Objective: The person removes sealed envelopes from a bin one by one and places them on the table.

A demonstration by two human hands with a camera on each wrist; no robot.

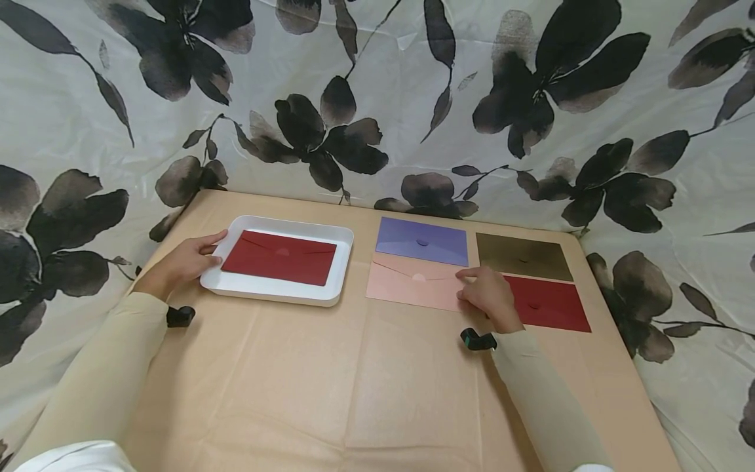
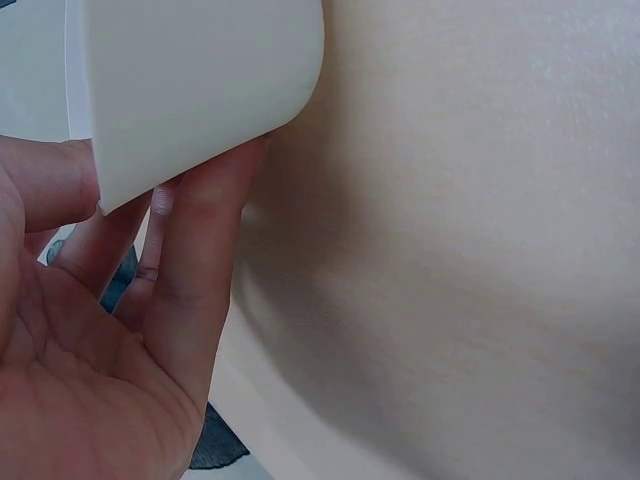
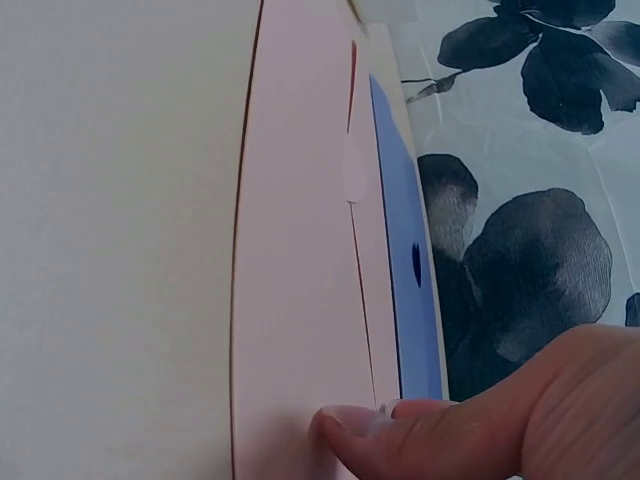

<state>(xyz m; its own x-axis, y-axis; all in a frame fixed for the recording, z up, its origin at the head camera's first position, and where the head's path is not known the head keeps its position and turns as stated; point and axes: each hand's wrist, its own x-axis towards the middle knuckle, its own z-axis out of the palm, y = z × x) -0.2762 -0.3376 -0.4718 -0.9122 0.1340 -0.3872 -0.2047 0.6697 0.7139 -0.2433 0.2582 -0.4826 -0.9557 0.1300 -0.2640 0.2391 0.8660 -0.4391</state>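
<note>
A white tray (image 1: pixel 276 293) at the left holds a dark red envelope (image 1: pixel 280 257) lying flat. My left hand (image 1: pixel 185 265) grips the tray's left end, thumb at the rim and fingers against the outer wall, as the left wrist view shows. At the right, my right hand (image 1: pixel 488 295) is at the right end of a pink envelope (image 1: pixel 407 288), its index finger extended and its thumb tip (image 3: pixel 345 425) over the paper. The pink envelope lies flat, just below a blue-violet envelope (image 1: pixel 421 241). The other fingers of the right hand are hidden.
A brown-gold envelope (image 1: pixel 525 255) lies behind the right hand, with another red envelope (image 1: pixel 551 305) in front of it, partly covered by the hand. All rest on a tan table (image 1: pixel 307 373). Behind it hangs a white cloth (image 1: pixel 413 65) with dark flowers.
</note>
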